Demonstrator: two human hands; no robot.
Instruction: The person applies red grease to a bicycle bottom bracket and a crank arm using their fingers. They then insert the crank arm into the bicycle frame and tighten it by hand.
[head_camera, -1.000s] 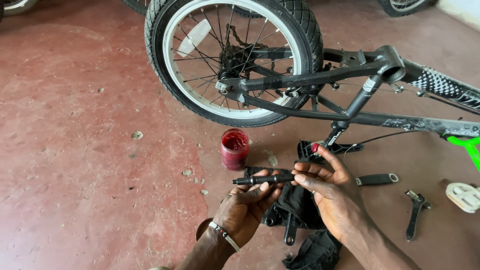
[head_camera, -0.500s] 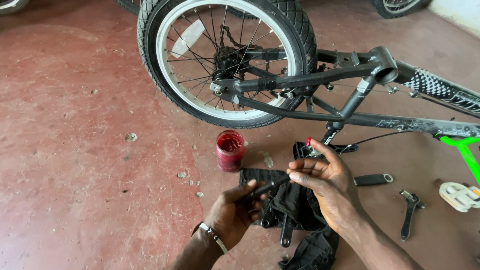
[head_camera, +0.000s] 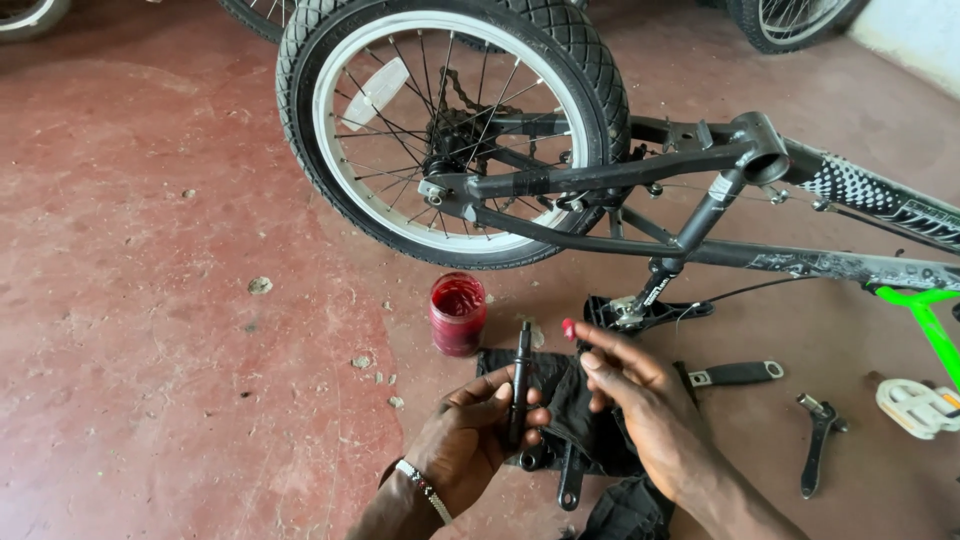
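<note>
The left hand grips a dark axle-like metal rod, fingers and thumb curled around its lower half so that it stands nearly upright, its upper end free above the knuckles. A beaded bracelet sits on that wrist. The right hand hovers just beside the rod with its fingers loosely spread and pinching nothing; the tip of its raised forefinger carries a dab of red grease.

Just beyond the left hand, an open jar of red grease stands upright on the red concrete floor. Under both hands lies a crumpled black cloth, with a dark tool handle poking out from its near edge. A black bicycle rests on the floor behind, its rear wheel with white rim and knobby tyre closest to the jar, the frame running off to the right. To the right of the hands lie a black-handled wrench, a dark crank arm and a white pedal, well apart from the rod. A bright green tube shows at the right edge.
</note>
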